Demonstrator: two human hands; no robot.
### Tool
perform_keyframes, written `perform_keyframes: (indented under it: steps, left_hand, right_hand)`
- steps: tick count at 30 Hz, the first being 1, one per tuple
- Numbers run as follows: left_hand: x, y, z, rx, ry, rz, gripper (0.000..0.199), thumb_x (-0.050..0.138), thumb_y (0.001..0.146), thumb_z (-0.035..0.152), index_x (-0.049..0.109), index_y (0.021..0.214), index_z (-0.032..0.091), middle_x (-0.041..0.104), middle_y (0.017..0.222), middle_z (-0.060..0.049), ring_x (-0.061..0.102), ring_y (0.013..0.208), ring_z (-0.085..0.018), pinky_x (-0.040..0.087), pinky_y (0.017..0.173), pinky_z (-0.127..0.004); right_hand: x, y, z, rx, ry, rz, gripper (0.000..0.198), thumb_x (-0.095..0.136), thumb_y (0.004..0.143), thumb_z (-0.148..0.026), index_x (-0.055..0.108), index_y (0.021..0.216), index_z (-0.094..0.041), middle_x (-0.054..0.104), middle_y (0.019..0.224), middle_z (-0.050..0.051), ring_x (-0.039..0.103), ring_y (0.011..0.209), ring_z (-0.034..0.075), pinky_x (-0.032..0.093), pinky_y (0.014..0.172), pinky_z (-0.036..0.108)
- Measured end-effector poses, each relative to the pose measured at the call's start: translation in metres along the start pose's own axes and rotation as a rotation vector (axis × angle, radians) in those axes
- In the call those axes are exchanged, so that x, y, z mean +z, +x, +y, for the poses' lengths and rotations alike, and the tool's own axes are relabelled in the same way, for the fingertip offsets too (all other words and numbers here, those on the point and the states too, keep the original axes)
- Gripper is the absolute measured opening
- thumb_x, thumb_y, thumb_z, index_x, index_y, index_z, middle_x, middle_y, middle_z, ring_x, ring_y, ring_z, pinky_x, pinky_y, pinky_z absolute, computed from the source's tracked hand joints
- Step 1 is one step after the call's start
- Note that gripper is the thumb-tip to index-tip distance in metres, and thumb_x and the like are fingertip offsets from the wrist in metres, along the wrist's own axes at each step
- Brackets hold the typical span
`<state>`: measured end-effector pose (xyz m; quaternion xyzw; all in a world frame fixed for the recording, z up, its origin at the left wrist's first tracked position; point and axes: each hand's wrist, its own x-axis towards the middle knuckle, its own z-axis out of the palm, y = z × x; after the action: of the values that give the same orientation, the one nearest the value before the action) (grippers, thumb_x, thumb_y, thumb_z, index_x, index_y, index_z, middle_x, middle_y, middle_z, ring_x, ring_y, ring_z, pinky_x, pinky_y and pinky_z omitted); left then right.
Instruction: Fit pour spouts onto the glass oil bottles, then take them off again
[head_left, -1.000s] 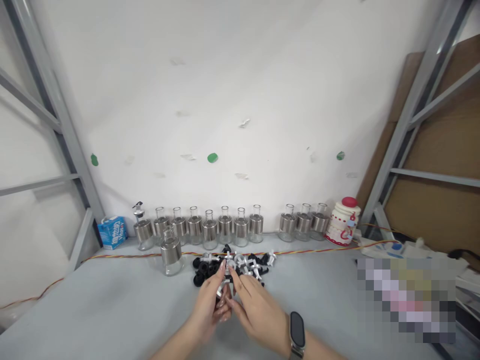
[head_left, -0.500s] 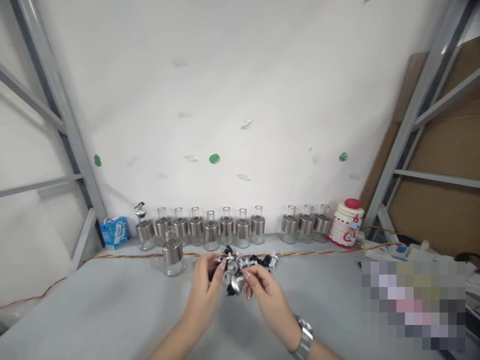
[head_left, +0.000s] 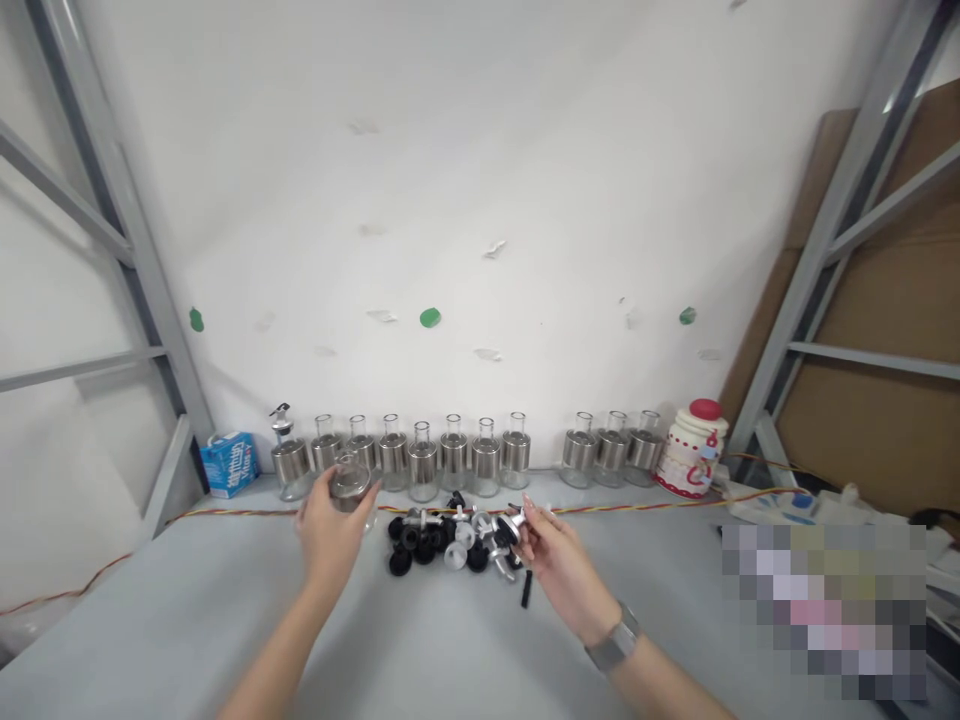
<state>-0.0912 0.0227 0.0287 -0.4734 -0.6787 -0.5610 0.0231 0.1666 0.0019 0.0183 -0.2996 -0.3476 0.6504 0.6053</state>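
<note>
My left hand (head_left: pixel 334 530) is wrapped round a glass bottle (head_left: pixel 351 482) at the front left; its fingers and thumb grip the upper part, and the hand hides much of it. My right hand (head_left: pixel 566 565) pinches a silver and black pourer spout (head_left: pixel 511 524) at the right side of a pile. That pile (head_left: pixel 450 550) holds loose black stoppers, clear discs and silver pieces. Below the right fingertips lies a small black strip (head_left: pixel 526 590) on the grey table.
Several glass bottles with metal sleeves (head_left: pixel 453 455) line the wall; the leftmost bottle (head_left: pixel 289 465) wears a pourer. A blue carton (head_left: pixel 229 465) stands left, a white and red jar (head_left: pixel 691 450) right. A twisted red-yellow wire (head_left: pixel 600 507) crosses the table. Metal frame posts flank both sides.
My left hand has left the pile and moved left onto the front bottle. My right hand has shifted slightly right and up, with a pourer spout in its fingers.
</note>
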Motion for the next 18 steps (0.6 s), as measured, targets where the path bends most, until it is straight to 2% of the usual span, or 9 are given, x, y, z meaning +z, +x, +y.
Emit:
perform_keyframes:
  steps: [2, 4, 7, 9, 14, 18]
  left_hand:
    - [-0.007, -0.012, 0.019, 0.107, -0.080, -0.002, 0.057, 0.064, 0.058, 0.048, 0.051, 0.103, 0.017, 0.058, 0.103, -0.010, 0.049, 0.103, -0.029, 0.034, 0.089, -0.042]
    - [-0.012, -0.028, 0.038, 0.122, -0.191, -0.129, 0.054, 0.066, 0.057, 0.045, 0.052, 0.101, 0.017, 0.059, 0.103, -0.010, 0.051, 0.100, -0.028, 0.037, 0.088, -0.040]
    - [-0.013, -0.057, 0.056, 0.073, -0.364, -0.559, 0.048, 0.067, 0.059, 0.041, 0.055, 0.100, 0.019, 0.061, 0.102, -0.008, 0.055, 0.095, -0.025, 0.040, 0.086, -0.036]
    - [-0.009, -0.076, 0.061, 0.088, -0.397, -0.732, 0.051, 0.070, 0.056, 0.038, 0.055, 0.102, 0.020, 0.060, 0.104, -0.008, 0.054, 0.097, -0.026, 0.039, 0.088, -0.036]
    - [0.003, -0.104, 0.057, 0.165, -0.373, -0.824, 0.059, 0.073, 0.050, 0.039, 0.056, 0.103, 0.020, 0.058, 0.106, -0.009, 0.050, 0.100, -0.028, 0.037, 0.089, -0.037]
    - [0.006, -0.108, 0.054, 0.159, -0.384, -0.871, 0.059, 0.071, 0.054, 0.039, 0.053, 0.107, 0.020, 0.057, 0.109, -0.009, 0.050, 0.100, -0.027, 0.036, 0.089, -0.038]
  right_hand:
    - [0.003, -0.003, -0.006, -0.062, -0.068, -0.006, 0.029, 0.063, 0.069, -0.040, 0.052, 0.060, -0.015, 0.044, 0.050, -0.005, 0.036, 0.044, 0.006, 0.032, 0.047, 0.021]
    - [0.008, -0.006, -0.015, -0.140, -0.144, -0.008, 0.031, 0.060, 0.072, -0.040, 0.049, 0.057, -0.016, 0.041, 0.049, -0.005, 0.036, 0.045, 0.007, 0.032, 0.047, 0.021]
    - [0.017, -0.010, -0.034, -0.245, -0.238, -0.001, 0.031, 0.058, 0.074, -0.041, 0.045, 0.057, -0.017, 0.039, 0.050, -0.005, 0.035, 0.047, 0.008, 0.029, 0.046, 0.021]
    - [0.024, -0.012, -0.047, -0.305, -0.285, -0.007, 0.028, 0.057, 0.074, -0.040, 0.046, 0.061, -0.018, 0.039, 0.051, -0.006, 0.034, 0.047, 0.007, 0.027, 0.045, 0.021]
    - [0.043, -0.010, -0.064, -0.392, -0.487, -0.114, 0.024, 0.053, 0.077, -0.040, 0.050, 0.068, -0.018, 0.038, 0.050, -0.007, 0.031, 0.046, 0.006, 0.025, 0.044, 0.020]
    - [0.052, -0.012, -0.061, -0.361, -0.647, -0.196, 0.026, 0.052, 0.077, -0.042, 0.051, 0.069, -0.017, 0.037, 0.050, -0.006, 0.032, 0.047, 0.007, 0.026, 0.044, 0.019]
